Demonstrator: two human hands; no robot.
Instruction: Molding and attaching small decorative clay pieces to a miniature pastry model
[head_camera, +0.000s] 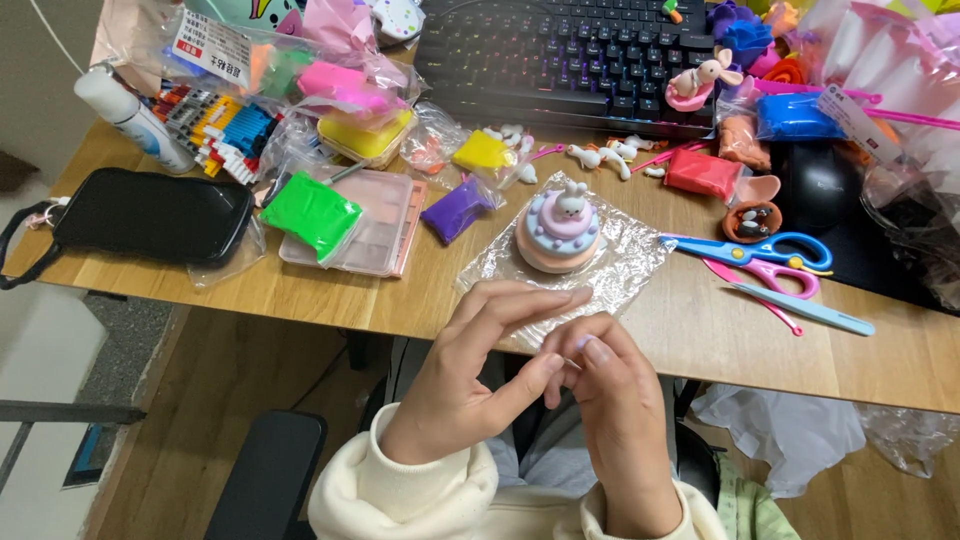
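— What's she working?
— Both hands, left hand (470, 370) and right hand (610, 400), pinch a tiny pale clay bit (556, 356) between fingertips. The smooth round clay cake (558, 235) sits on crinkly foil (630, 262) just beyond them.

Bare tabletop (690, 330) lay open along the near edge to the right of my right hand (615, 420), up to the scissors (750, 252). Straight ahead, the clay cake (558, 232) on its foil sheet (625, 262) blocked the way. Left of it, a narrow lane ran between the purple clay bag (455, 210) and the pink tray (385, 225).
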